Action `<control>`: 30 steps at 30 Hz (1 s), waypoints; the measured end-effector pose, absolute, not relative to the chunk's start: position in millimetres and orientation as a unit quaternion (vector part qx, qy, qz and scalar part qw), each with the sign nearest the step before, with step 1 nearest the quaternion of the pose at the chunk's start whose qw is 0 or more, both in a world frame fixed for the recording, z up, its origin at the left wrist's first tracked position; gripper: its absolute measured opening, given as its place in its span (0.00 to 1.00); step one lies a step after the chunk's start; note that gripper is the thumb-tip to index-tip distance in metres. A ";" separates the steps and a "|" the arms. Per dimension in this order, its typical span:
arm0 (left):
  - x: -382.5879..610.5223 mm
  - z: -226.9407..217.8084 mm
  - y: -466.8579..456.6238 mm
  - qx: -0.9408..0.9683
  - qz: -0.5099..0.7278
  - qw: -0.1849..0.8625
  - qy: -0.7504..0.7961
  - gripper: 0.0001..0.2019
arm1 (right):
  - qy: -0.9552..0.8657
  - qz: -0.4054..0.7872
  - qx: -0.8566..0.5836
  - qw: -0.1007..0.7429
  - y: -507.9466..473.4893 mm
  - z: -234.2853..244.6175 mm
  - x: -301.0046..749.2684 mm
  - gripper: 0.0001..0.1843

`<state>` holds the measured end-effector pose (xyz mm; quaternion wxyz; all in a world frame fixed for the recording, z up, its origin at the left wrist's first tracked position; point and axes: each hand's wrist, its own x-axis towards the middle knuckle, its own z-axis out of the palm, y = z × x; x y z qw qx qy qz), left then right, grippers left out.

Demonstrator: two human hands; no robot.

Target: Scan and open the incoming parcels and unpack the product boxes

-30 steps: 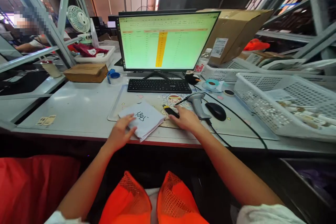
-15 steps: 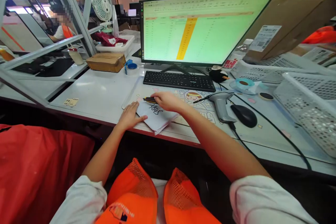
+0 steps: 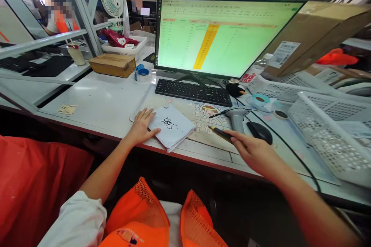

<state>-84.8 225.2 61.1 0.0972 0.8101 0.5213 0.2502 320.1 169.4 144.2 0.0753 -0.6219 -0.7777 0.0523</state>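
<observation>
A white paper packet (image 3: 173, 127) with handwritten digits lies near the front edge of the desk. My left hand (image 3: 142, 126) rests flat on its left corner, fingers spread and thumb over the near edge. To the packet's right, and apart from it, my right hand (image 3: 251, 147) is closed on a slim black-and-yellow utility knife (image 3: 220, 133), which points left. Just beyond that hand are a grey barcode scanner (image 3: 237, 117) and a black mouse (image 3: 260, 132).
Behind the packet stand a black keyboard (image 3: 193, 92) and a monitor (image 3: 223, 38). White plastic baskets (image 3: 327, 135) and a large carton (image 3: 307, 38) occupy the right side. A small cardboard box (image 3: 112, 65) and a tape roll (image 3: 142, 74) sit at the back left. A co-worker (image 3: 59, 15) is beyond the metal frame.
My right hand has moved right, away from the packet's top edge, carrying the knife towards the scanner. The packet's written face is uncovered. My left hand stays on the packet.
</observation>
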 end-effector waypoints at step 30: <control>-48.4 63.7 77.8 0.859 0.302 0.058 0.410 0.18 | -0.884 0.060 -0.464 0.001 261.0 83.1 121.0 0.28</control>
